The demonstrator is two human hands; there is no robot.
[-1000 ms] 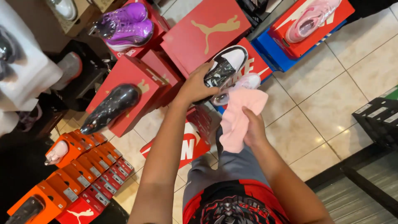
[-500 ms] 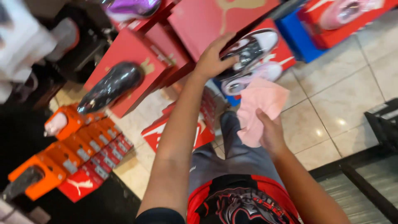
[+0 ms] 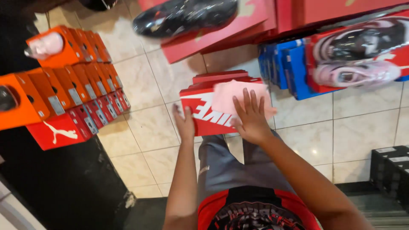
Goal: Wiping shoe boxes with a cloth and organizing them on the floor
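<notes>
- The view has dropped to the red shoe box (image 3: 204, 115) on the floor at frame centre
- left hand (image 3: 185, 124), off the shoe it touched before, now lies open against the box side; holds nothing
- right hand (image 3: 251, 119) presses pink cloth (image 3: 232, 96) with spread fingers onto the box top

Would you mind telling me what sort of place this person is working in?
Most likely a shoe shop or its stockroom. Orange shoe boxes stand in rows on the tiled floor, display shoes sit on top of stacked boxes, and both hands, left hand and right hand, rest at a red shoe box.
</notes>
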